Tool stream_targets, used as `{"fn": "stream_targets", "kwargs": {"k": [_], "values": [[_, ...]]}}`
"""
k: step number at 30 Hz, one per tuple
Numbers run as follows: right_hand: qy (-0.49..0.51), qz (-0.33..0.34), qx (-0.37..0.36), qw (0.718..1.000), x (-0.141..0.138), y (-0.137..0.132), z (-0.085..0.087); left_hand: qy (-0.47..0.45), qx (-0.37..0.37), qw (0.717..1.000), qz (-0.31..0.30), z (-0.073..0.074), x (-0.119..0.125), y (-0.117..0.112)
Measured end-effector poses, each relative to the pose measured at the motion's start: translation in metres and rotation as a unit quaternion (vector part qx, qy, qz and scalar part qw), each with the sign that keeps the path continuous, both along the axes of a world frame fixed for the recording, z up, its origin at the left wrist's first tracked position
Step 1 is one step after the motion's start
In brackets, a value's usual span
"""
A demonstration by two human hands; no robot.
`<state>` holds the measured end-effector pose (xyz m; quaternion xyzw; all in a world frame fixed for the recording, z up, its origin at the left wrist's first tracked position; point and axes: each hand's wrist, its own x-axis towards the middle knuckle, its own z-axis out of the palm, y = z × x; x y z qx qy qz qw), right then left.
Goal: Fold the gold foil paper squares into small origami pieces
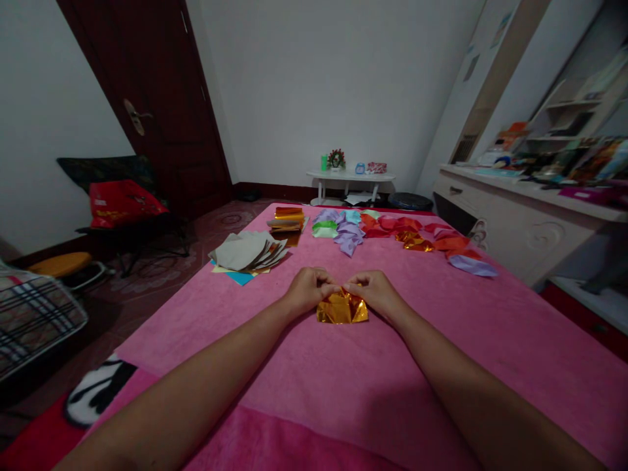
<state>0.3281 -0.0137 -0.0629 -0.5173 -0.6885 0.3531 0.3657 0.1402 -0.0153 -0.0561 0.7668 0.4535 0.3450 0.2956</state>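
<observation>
A shiny gold foil paper [341, 309], creased and partly folded, rests on the pink cloth in front of me. My left hand [310, 288] pinches its upper left part between thumb and fingers. Opposite it, my right hand [373, 291] grips the upper right part the same way. Both thumbs nearly meet at the paper's top edge. Some of the fingertips are hidden behind the foil.
Loose paper sheets [248, 252] and a stack of gold foil sheets [287, 226] lie at the back left. Folded papers, purple [349, 237], red [392, 226] and gold [415, 242] among them, spread along the back. A small white table [350, 175] stands by the wall.
</observation>
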Motion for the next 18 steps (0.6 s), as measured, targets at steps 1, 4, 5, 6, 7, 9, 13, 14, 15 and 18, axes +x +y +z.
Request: {"fn": "stream_targets", "kwargs": {"k": [1,4,5,6,7,9,13,14,15,18], "values": [[0.001,0.002,0.004,1.0,0.0,-0.001,0.0,0.002,0.005,1.0,-0.004,0.001,0.0,0.0],[0.001,-0.005,0.023,1.0,-0.002,-0.004,0.001,0.016,0.012,0.999,-0.025,0.001,-0.002,0.001],[0.001,-0.007,0.028,1.0,-0.003,-0.005,0.001,0.023,0.013,0.999,-0.033,0.0,-0.003,0.002],[0.0,-0.007,0.033,0.999,-0.003,-0.006,0.002,0.03,0.013,0.999,-0.039,0.0,-0.004,0.002],[-0.001,-0.007,0.036,0.999,-0.004,-0.007,0.003,0.036,0.013,0.998,-0.043,0.0,-0.005,0.003],[-0.002,-0.003,0.037,0.999,-0.005,-0.008,0.005,0.046,0.014,0.998,-0.043,0.0,-0.007,0.003],[-0.002,-0.004,0.035,0.999,-0.004,-0.008,0.009,0.059,0.017,0.998,-0.034,0.001,-0.011,0.002],[-0.002,-0.008,0.034,0.999,-0.003,-0.008,0.01,0.062,0.017,0.997,-0.03,0.001,-0.012,0.002],[-0.002,-0.013,0.034,0.999,-0.003,-0.008,0.011,0.065,0.015,0.997,-0.026,0.001,-0.013,0.003],[0.001,-0.017,0.029,0.999,-0.002,-0.009,0.013,0.074,0.007,0.997,-0.016,-0.002,-0.016,0.005]]}}
